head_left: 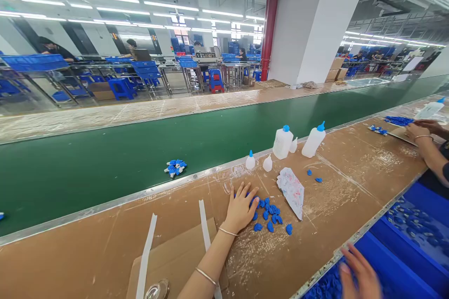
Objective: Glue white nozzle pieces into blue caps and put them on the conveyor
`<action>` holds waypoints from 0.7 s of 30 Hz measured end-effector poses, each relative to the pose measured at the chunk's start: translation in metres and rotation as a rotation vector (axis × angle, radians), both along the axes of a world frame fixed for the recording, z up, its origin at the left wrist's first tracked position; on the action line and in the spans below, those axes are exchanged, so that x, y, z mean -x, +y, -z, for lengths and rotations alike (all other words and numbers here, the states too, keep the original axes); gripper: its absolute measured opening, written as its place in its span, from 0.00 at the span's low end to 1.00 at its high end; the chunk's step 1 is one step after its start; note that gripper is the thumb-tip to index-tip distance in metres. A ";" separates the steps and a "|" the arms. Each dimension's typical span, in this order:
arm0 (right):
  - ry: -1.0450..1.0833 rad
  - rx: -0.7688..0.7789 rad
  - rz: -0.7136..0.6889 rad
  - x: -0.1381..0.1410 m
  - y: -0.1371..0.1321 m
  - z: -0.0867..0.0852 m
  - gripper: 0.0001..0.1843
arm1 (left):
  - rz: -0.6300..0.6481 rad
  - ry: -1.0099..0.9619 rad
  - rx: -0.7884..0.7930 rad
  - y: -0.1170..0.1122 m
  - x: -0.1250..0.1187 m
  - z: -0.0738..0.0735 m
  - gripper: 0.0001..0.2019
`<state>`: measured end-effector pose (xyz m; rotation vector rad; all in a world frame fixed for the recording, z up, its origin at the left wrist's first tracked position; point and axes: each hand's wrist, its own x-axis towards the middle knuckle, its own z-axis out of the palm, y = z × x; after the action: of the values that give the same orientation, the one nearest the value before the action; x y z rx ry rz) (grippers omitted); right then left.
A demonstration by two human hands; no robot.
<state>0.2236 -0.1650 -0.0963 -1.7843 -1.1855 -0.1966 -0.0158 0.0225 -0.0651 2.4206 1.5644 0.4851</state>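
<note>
My left hand (pixel 242 208) lies on the brown work table with its fingers spread. It touches the edge of a loose pile of small blue curved pieces (pixel 268 208), and its fingers hide some of them. My right hand (pixel 359 273) is slightly blurred at the lower right. Its fingers are apart, with nothing visible in them, above the table's near edge and a blue bin (pixel 372 243). Many more small blue pieces (pixel 322 287) lie in the bin below that hand. A crumpled, stained white sheet (pixel 292 191) rests right of the pile.
White bottles with blue caps (pixel 282 142) (pixel 314 140) and small squeeze bottles (pixel 250 161) stand along the green conveyor belt (pixel 122 159). A blue-and-white cluster (pixel 175 167) lies on the belt. Cardboard (pixel 178 247) with white strips is at left. A co-worker's hands (pixel 421 131) are at far right.
</note>
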 end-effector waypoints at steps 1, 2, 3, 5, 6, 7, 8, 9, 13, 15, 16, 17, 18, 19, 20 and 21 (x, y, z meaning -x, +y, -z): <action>-0.033 0.077 -0.156 0.014 0.023 -0.006 0.21 | 0.020 0.000 -0.008 -0.001 0.000 0.001 0.19; -0.087 0.153 -0.296 0.029 0.046 -0.011 0.22 | 0.036 -0.002 -0.016 -0.001 -0.001 0.002 0.19; -0.143 0.240 -0.406 0.042 0.068 -0.012 0.24 | 0.049 -0.005 -0.025 -0.002 -0.001 0.003 0.20; -0.197 0.300 -0.492 0.062 0.106 -0.009 0.25 | 0.075 -0.014 -0.046 -0.004 0.000 0.004 0.20; -0.221 0.325 -0.523 0.068 0.119 -0.005 0.26 | 0.088 -0.019 -0.056 -0.004 0.000 0.005 0.20; -0.239 0.340 -0.542 0.071 0.130 0.000 0.26 | 0.102 -0.022 -0.065 -0.005 0.000 0.006 0.20; -0.258 0.357 -0.562 0.073 0.137 0.006 0.27 | 0.117 -0.023 -0.074 -0.006 0.000 0.007 0.19; -0.274 0.373 -0.581 0.075 0.141 0.011 0.27 | 0.130 -0.023 -0.080 -0.006 0.000 0.008 0.19; -0.313 0.419 -0.612 0.081 0.139 0.026 0.27 | 0.162 -0.007 -0.092 -0.013 0.000 0.012 0.21; -0.324 0.430 -0.600 0.088 0.130 0.031 0.27 | 0.162 0.004 -0.091 -0.021 0.002 0.014 0.21; -0.329 0.433 -0.593 0.091 0.124 0.033 0.27 | 0.162 0.009 -0.088 -0.026 0.004 0.016 0.21; -0.335 0.433 -0.590 0.094 0.118 0.035 0.27 | 0.161 0.013 -0.084 -0.032 0.006 0.017 0.22; -0.341 0.431 -0.590 0.097 0.111 0.037 0.26 | 0.160 0.016 -0.079 -0.039 0.009 0.018 0.22; -0.349 0.426 -0.594 0.099 0.104 0.039 0.26 | 0.159 0.017 -0.073 -0.047 0.012 0.019 0.22; -0.355 0.421 -0.600 0.101 0.096 0.041 0.26 | 0.156 0.017 -0.065 -0.054 0.015 0.020 0.22; -0.361 0.417 -0.607 0.102 0.089 0.043 0.26 | 0.152 0.015 -0.055 -0.062 0.018 0.021 0.22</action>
<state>0.1212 -0.0758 -0.1389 -1.6770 -2.0942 0.1021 -0.0333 -0.0390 -0.0857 2.5650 1.3763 0.4886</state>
